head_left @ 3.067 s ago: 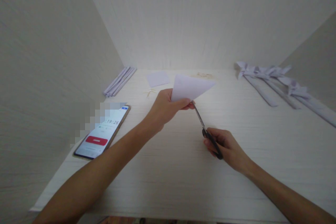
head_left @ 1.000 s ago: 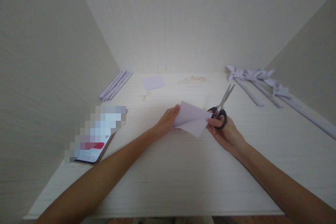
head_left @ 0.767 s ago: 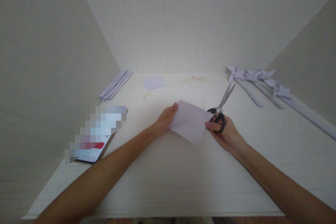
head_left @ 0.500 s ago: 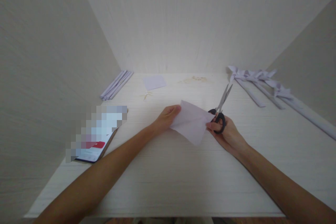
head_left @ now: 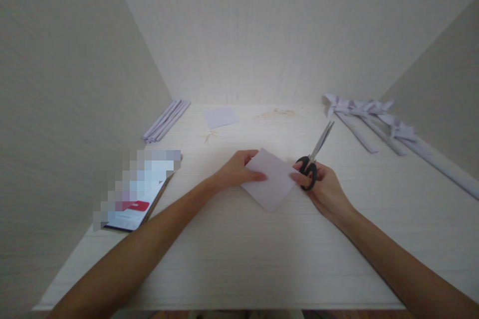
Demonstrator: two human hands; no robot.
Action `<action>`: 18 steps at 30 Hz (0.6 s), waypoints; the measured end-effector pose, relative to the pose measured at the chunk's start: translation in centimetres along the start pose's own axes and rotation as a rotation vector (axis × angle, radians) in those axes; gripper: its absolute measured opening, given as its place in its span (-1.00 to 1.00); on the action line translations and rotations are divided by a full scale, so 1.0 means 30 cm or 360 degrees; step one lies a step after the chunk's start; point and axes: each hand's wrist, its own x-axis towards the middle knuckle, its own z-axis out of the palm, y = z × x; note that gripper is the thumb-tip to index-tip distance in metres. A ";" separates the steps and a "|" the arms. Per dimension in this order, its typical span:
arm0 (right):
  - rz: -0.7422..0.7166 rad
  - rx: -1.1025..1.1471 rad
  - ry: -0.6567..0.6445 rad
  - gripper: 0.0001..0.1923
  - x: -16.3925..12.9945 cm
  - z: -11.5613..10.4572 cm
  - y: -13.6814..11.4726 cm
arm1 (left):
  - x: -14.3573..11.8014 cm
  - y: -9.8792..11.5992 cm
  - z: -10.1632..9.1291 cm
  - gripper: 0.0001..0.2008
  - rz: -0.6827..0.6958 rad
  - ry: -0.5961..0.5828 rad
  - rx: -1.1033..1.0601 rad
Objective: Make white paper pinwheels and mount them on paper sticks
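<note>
A pale square of paper (head_left: 271,182) lies spread nearly flat on the white table (head_left: 239,259), corner toward me. My left hand (head_left: 237,172) pinches its left corner, thumb on top. My right hand (head_left: 324,187) holds black-handled scissors (head_left: 313,155) with the blades shut and pointing away to the upper right, and its fingertips touch the paper's right corner.
A phone (head_left: 136,192) lies at the left. A bundle of folded paper strips (head_left: 166,119) rests against the left wall. A small paper square (head_left: 220,116) and thin scraps (head_left: 279,112) sit at the back. Several paper pinwheels on sticks (head_left: 377,119) line the right side.
The folded triangle that I held up to the scissors came down to the table and has been opened out flat. The scissors swung away from the paper and now point to the upper right.
</note>
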 end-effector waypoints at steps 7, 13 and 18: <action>0.0075 0.0049 -0.0046 -0.79 0.000 0.000 -0.021 | -0.012 0.021 0.006 -0.67 -0.0083 -0.0039 0.0012; 0.0104 -0.0191 -0.0221 -0.75 0.002 -0.012 -0.018 | -0.016 0.056 -0.019 -0.62 -0.0059 -0.0101 0.0202; 0.0169 -0.0189 -0.0311 -0.73 0.000 -0.020 -0.022 | -0.018 0.079 -0.065 -0.51 -0.0163 -0.0193 0.0173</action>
